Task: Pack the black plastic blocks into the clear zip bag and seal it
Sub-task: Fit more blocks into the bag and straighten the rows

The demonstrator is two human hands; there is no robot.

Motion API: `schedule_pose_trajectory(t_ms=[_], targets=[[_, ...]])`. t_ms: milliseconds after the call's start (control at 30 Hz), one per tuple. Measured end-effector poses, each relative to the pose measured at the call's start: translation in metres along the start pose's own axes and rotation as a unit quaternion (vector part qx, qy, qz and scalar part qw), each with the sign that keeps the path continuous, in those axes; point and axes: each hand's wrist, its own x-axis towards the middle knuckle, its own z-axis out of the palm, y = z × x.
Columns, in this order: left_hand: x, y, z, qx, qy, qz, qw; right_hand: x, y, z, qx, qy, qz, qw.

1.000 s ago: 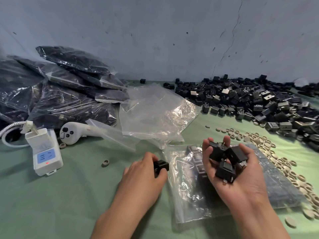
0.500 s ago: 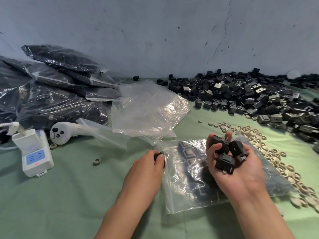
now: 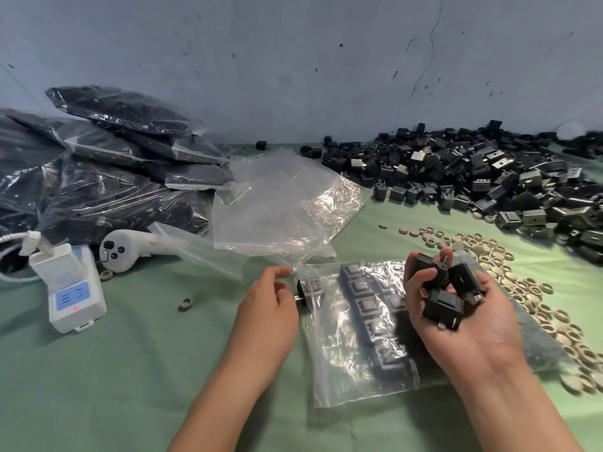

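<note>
the heap of loose blocks (image 3: pixel 489 177) spreads well beyond the right hand (image 3: pixel 463 321), up toward the wall and off to its right, so plenty of stock is left to pack. a stack of filled bags (image 3: pixel 107 177) lies well away on the outer side of the left hand (image 3: pixel 267 301); those look finished. some empty bags (image 3: pixel 277 207) lie crumpled just beyond the left hand. the zip bag (image 3: pixel 365 370) being filled lies flat on the green table (image 3: pixel 114 370), its mouth at the left hand and its far end under the right wrist. inside it, rows of blocks (image 3: pixel 362 301) lie side by side between the two hands. i'd judge it partly filled, with room near the mouth and the zip not yet pressed, so what is left is feeding in more blocks and then sealing it

the right hand is turned palm up over the bag, fingers loosely curled round a handful of blocks (image 3: pixel 443 298), about four, with the thumb lying across the nearest one. the left hand has its fingers curled at the bag's mouth. a single block (image 3: pixel 310 288) sits right at its fingertips, partly inside the mouth, metal pins toward the hand. the view is blurred there, so i cannot tell whether the fingers pinch it, only nudge it, or hold the bag's lip. beige rings (image 3: pixel 522 288) lie scattered just past the right hand's outer edge
</note>
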Motion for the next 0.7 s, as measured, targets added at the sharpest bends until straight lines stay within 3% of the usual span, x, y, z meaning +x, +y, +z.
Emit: schedule_pose_trajectory(t_ms=[100,267,533,700], targets=[[0.0,0.006,0.005,-0.112,-0.03,-0.072,0.991,0.001,-0.001,0.0,0.006,0.004,-0.008,1.0],[0.005,0.015,0.012,-0.202,-0.062,-0.117,0.97,0.003,0.0,0.001,0.01,0.006,-0.004,1.0],[0.008,0.025,0.028,-0.35,-0.11,-0.154,0.918,0.01,0.002,0.002,0.026,0.016,0.006,1.0],[0.014,0.023,0.03,-0.374,-0.111,-0.154,0.908,0.015,0.001,0.0,0.027,0.016,0.011,0.999]])
